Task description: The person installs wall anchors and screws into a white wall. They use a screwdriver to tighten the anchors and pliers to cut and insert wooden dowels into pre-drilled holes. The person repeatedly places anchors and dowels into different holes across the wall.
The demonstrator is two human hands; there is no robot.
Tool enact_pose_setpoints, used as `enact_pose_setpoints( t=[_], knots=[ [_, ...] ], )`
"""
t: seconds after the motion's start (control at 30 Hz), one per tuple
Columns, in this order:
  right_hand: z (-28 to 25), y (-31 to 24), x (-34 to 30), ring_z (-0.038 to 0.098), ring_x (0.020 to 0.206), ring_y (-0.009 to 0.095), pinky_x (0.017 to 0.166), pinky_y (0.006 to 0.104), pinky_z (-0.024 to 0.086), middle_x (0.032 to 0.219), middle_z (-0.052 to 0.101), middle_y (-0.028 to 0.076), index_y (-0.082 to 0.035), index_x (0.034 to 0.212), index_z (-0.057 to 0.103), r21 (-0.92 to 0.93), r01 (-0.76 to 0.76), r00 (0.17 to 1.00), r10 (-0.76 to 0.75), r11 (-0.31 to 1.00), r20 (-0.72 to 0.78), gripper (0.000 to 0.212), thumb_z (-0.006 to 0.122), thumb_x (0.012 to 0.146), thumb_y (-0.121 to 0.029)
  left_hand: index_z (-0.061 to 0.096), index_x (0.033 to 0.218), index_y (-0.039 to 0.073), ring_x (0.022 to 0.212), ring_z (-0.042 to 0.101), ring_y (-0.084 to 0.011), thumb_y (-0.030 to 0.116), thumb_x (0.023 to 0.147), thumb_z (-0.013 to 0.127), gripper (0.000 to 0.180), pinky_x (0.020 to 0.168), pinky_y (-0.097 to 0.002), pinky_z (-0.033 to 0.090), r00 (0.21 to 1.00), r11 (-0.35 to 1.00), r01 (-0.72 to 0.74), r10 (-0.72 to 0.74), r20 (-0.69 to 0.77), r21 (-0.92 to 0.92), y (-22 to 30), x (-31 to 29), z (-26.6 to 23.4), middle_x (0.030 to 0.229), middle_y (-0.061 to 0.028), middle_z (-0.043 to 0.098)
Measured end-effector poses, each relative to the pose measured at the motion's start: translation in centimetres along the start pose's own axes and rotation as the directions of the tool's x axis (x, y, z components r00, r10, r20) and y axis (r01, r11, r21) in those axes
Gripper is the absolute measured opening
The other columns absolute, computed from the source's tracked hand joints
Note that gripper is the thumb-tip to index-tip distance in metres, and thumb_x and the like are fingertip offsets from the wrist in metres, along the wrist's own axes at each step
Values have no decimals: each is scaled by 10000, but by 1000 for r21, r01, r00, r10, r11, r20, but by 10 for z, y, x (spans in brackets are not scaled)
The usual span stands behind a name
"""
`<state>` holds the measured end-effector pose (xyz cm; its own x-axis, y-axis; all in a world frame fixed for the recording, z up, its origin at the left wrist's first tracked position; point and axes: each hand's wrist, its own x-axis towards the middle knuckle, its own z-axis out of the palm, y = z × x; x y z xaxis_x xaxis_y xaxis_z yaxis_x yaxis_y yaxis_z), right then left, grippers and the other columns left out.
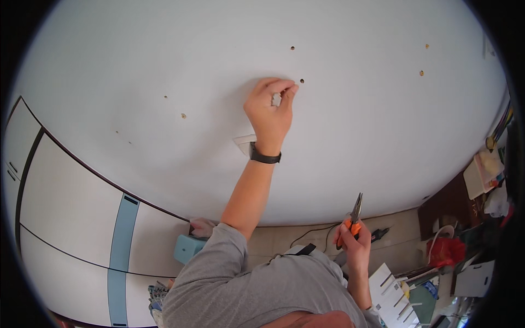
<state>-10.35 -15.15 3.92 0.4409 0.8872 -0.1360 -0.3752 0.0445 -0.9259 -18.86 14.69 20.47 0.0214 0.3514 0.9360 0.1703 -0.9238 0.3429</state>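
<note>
Raised against the pale wall [350, 126], my left hand [272, 106] has thumb and forefinger pinched together at the edge of a small dark hole [302, 81]. Whatever is between those fingertips, if anything, is too small to make out. A black watch band [266, 157] circles that wrist. Lower down and to the right, my right hand [356, 240] grips needle-nose pliers [354, 221] by their orange and black handles. The pliers' jaws point up, apart from the wall holes. Another dark hole [292, 48] sits above the first.
More holes, such as one at the right [421, 73] and one at the left [184, 116], mark the wall. A white switch plate [244, 144] is behind my left wrist. White cabinets [71, 197] line the left. A power tool [379, 234] and a cluttered desk [445, 210] are at the right.
</note>
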Motion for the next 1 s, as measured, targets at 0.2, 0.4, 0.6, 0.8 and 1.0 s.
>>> enact_pose_setpoints(
  t=[0.2,0.4,0.6,0.8,1.0],
  knots=[
    [9,-3,7,541,634,88,603,249,428,745,644,56,-19,965,596,-15,-11,1000,10,1000,-10,68,606,1009,-70,760,818,38,659,613,-127,-27,785,880,140,588,-266,475,992,994,-45,33,-121,-95,-9,-8,20,856,-45,720],
    [11,-1,20,565,648,90,603,246,439,763,650,53,-18,973,599,-2,-27,1000,27,1000,16,65,609,1011,-70,743,796,35,639,586,-122,-36,763,892,168,568,-272,456,990,998,-42,36,-139,-39,-10,-6,23,818,-36,692],
    [11,2,32,570,649,90,604,248,442,765,649,52,-12,968,599,-6,-43,998,43,999,40,71,608,1012,-68,734,788,29,638,586,-124,-46,752,895,181,565,-270,451,991,1000,-31,31,-131,-2,-10,-6,24,807,-33,680],
    [17,2,41,565,648,91,613,251,443,762,648,54,-5,967,597,-4,-55,996,55,998,73,77,609,1012,-66,732,794,23,644,596,-125,-50,732,902,195,566,-265,453,995,1000,14,-15,-97,-10,-5,-3,17,804,-36,677],
    [15,-7,42,556,650,86,613,250,442,759,643,48,-9,963,594,-11,-30,998,30,999,57,88,613,1016,-76,751,885,19,686,614,-107,-64,767,876,191,585,-266,469,994,993,70,-61,87,-100,7,-35,-15,899,-57,714]
  ],
)
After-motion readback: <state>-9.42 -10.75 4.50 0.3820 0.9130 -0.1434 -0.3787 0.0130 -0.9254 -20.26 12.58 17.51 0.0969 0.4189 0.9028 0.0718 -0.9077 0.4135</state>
